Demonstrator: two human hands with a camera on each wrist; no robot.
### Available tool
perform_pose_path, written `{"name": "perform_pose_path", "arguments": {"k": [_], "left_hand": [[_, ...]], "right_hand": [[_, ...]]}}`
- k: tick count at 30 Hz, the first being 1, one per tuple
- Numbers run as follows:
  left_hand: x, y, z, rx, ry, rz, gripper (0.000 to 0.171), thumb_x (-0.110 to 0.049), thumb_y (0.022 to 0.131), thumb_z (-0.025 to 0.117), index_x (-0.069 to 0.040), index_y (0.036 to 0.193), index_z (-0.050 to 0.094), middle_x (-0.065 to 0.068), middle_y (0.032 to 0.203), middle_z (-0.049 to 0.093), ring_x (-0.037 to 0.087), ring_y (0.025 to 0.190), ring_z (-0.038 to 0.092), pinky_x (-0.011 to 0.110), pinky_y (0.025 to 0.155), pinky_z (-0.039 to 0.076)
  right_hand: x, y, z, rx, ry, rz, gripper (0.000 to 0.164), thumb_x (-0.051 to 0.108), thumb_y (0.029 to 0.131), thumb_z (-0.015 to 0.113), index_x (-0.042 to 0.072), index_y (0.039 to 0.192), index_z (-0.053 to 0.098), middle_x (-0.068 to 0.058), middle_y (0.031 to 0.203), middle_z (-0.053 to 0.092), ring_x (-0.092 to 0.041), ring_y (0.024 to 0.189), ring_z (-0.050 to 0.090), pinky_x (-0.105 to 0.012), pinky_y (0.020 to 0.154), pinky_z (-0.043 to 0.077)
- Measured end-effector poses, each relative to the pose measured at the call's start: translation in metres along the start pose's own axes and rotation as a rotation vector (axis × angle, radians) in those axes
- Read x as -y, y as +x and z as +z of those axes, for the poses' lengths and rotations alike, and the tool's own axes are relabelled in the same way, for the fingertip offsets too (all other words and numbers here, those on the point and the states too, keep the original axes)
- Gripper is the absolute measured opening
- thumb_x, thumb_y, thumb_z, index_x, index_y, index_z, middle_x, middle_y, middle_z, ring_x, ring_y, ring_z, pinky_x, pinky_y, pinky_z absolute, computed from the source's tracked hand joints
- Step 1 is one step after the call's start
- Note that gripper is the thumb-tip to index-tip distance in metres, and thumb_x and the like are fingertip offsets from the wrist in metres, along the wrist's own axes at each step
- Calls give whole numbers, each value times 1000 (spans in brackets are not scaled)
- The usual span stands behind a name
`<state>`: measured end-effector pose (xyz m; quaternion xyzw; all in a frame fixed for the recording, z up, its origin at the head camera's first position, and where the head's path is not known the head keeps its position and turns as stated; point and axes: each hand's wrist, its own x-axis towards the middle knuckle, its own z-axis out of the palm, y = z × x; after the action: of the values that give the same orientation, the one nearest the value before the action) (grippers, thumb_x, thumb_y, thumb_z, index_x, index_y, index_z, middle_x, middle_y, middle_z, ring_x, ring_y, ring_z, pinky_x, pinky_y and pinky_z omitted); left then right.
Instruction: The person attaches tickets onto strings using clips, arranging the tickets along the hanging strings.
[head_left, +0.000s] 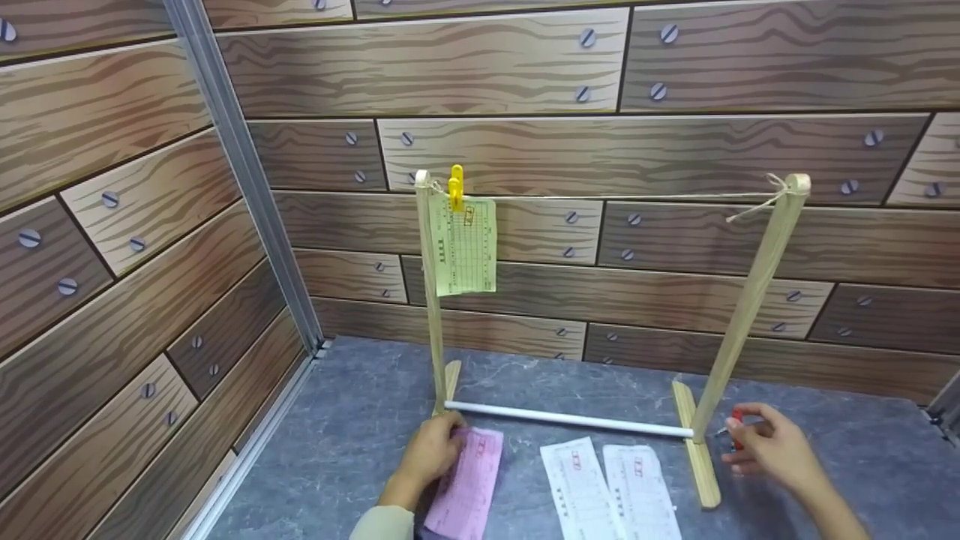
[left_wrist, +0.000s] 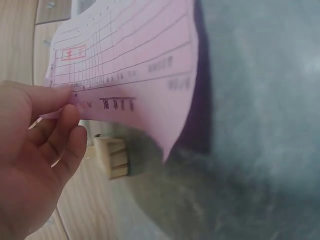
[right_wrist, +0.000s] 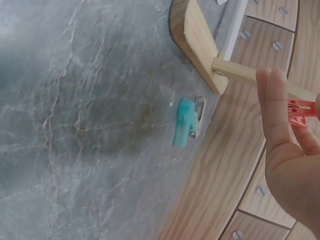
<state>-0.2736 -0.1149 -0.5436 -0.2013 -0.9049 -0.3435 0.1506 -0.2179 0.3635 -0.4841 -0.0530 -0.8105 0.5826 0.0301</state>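
Note:
At the left foot of a wooden rack, my left hand point(head_left: 429, 456) pinches a pink printed slip point(head_left: 476, 476) by its edge between thumb and fingers. In the left wrist view the pink slip point(left_wrist: 135, 55) is raised and curved, its lower corner hanging down. My right hand point(head_left: 780, 448) is just outside the rack's right post, holding a red clothespin point(right_wrist: 300, 111) between thumb and fingers. From the rack's string point(head_left: 600, 197), near the left post, hangs a yellow-green slip point(head_left: 469, 251), gripped by a yellow clothespin point(head_left: 456, 191).
Two white slips point(head_left: 581, 487) lie side by side on the grey table point(head_left: 360, 420), in front of the rack's white crossbar point(head_left: 562, 418). A teal clothespin point(right_wrist: 184, 122) lies against a pale one by the rack's right foot point(head_left: 697, 457). Wood-patterned panels stand behind and left.

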Motion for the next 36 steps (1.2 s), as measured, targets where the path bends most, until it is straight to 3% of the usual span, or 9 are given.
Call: {"name": "perform_pose_path", "arguments": {"k": [6,14,21,27,36], "left_hand": [[-7,16,-16,-96,-110,3,15,8,84,60,-6,87,65,2,78,63,15,71,58,33,63,49],[-29,37,-41,-263,-126,82,10,1,86,64,-5,93,67,2,83,68,12,70,60,31,61,50],[-50,52,-59,-321,-159,98,9,-1,89,61,-4,94,68,2,78,67,10,64,58,26,57,49],[-69,63,-69,-408,-131,103,13,1,89,59,-2,97,68,6,81,69,9,64,59,26,54,49],[-88,73,-77,-423,-160,143,9,0,87,64,-2,94,68,4,77,68,8,63,57,26,55,48]], "right_hand": [[10,-1,10,30,-16,-30,51,20,91,64,-9,126,41,-14,85,62,-35,69,67,-44,58,55],[27,0,23,70,-21,-103,47,19,90,66,-8,122,43,-18,91,59,-34,70,66,-43,58,55],[40,-3,28,73,-38,-175,44,18,90,66,-7,118,44,-19,96,59,-36,72,66,-43,58,55],[52,-4,33,68,-36,-200,43,17,90,66,-7,119,44,-21,98,57,-34,70,66,-41,59,55],[76,-7,39,77,-66,-281,42,20,91,64,-3,122,47,-24,102,57,-31,72,67,-39,58,55]]}}
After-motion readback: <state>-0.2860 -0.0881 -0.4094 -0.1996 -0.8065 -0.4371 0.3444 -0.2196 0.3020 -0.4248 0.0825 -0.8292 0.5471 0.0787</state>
